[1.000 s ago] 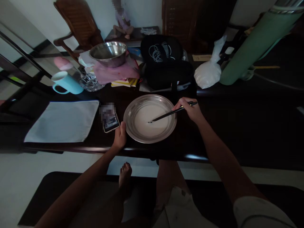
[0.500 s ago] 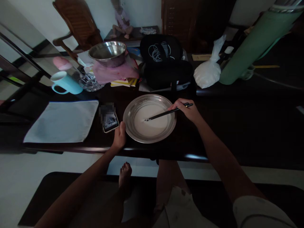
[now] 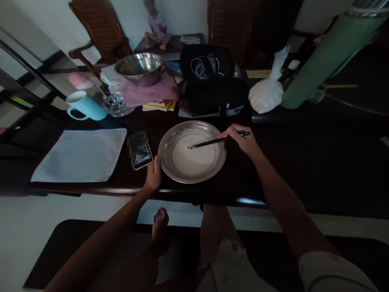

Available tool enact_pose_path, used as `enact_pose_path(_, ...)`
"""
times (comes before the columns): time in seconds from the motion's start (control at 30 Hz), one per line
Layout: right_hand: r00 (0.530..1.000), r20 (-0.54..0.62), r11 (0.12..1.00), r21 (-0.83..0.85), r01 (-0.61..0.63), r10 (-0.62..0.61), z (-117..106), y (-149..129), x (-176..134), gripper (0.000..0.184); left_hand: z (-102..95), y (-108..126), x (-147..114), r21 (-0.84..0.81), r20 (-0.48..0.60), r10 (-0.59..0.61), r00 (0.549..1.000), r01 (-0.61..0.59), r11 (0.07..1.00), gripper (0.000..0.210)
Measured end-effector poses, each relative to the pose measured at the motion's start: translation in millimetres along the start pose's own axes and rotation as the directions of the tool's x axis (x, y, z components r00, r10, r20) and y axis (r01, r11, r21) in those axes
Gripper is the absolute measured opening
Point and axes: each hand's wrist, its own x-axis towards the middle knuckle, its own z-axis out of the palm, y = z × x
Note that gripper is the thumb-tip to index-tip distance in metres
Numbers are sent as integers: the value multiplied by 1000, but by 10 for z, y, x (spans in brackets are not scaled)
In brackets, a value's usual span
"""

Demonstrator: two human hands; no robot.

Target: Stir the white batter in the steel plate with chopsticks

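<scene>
A wide metal bowl (image 3: 170, 172) sits on the dark table and contains a smooth white liquid (image 3: 194, 160). At its left rim, my left hand (image 3: 154, 174) grips the side, thumb up near the edge and the other fingers hidden beneath. Black chopsticks (image 3: 212, 141) are pinched in my right hand (image 3: 241, 138) above the bowl's right rim. Their tips, with some white on them, are at the liquid's surface near the middle; whether they dip in I cannot tell. A phone (image 3: 141, 156) lies just left of my left hand.
A pale zip pouch (image 3: 80, 156) and a light-blue mug (image 3: 86, 106) are at left. Behind the bowl stand a steel basin (image 3: 139, 75) on pink cloth and an open black case (image 3: 215, 93). A tied bag of white powder (image 3: 266, 97) and green flask (image 3: 322, 61) are at right. A person (image 3: 156, 28) sits beyond.
The chopstick tips have shifted slightly away from me and to the right across the white liquid. My right hand moved a little right with them; my left hand stays at the rim.
</scene>
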Motion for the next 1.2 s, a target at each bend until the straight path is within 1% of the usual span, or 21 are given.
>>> enact_pose_path(0.1, 998, -62, 999, 52, 3, 0, -12, -3, 0, 44, 0, 9, -1, 29, 14, 25, 1000, -26, 999, 58)
enact_pose_path(0.17, 999, -32, 998, 56, -6, 8, -3, -5, -6, 45, -4, 10, 2, 59, 25, 49, 998, -51, 997, 61)
enact_pose_path(0.27, 998, 56, 1000, 23, -15, 14, 12, -3, -11, 39, -7, 0, 9, 80, 26, 59, 998, -61, 995, 62)
enact_pose_path(0.3, 998, 61, 1000, 14, -9, 8, 12, -1, -10, 37, -6, -4, 11, 78, 24, 58, 998, -60, 995, 61)
enact_pose_path(0.37, 1000, 17, 1000, 12, 5, -5, 3, 1, -4, 37, -5, -12, 13, 66, 17, 49, 999, -50, 997, 60)
enact_pose_path(0.43, 999, -53, 999, 33, 3, -2, -6, 0, 2, 41, -4, -13, 12, 50, 11, 35, 999, -35, 998, 58)
enact_pose_path(0.5, 997, -74, 998, 59, -13, 17, -3, -5, 2, 46, -5, -10, 8, 45, 19, 29, 999, -29, 999, 58)
enact_pose_path(0.57, 999, -32, 998, 59, -29, 31, 10, -12, -3, 47, -8, -3, 3, 52, 26, 43, 999, -44, 998, 59)
enact_pose_path(0.63, 999, 22, 999, 41, -33, 32, 21, -18, -8, 43, -9, 3, 0, 61, 23, 59, 998, -61, 996, 59)
enact_pose_path(0.7, 999, 32, 999, 23, -22, 21, 19, -18, -7, 40, -9, 10, -2, 65, 21, 62, 998, -64, 996, 59)
enact_pose_path(0.77, 1000, -9, 1000, 27, -9, 9, 6, -13, -3, 39, -9, 17, -3, 71, 27, 56, 998, -58, 996, 61)
enact_pose_path(0.87, 998, -66, 998, 64, -16, 20, -5, 3, -1, 44, -8, 22, -3, 74, 32, 46, 998, -48, 996, 62)
enact_pose_path(0.9, 998, -58, 997, 69, -26, 30, -2, 8, -2, 45, -9, 22, -2, 67, 32, 38, 999, -40, 997, 62)
enact_pose_path(1.0, 999, 21, 999, 39, -33, 32, 14, 16, -5, 41, -9, 16, -2, 43, 23, 17, 1000, -18, 999, 58)
enact_pose_path(1.07, 999, 35, 1000, 11, -16, 16, 14, 14, -1, 38, -8, 11, -2, 35, 19, 14, 1000, -14, 999, 56)
enact_pose_path(1.2, 997, -75, 999, 39, -15, 17, -14, 9, 11, 42, -5, 1, 1, 23, 12, 9, 1000, -9, 1000, 54)
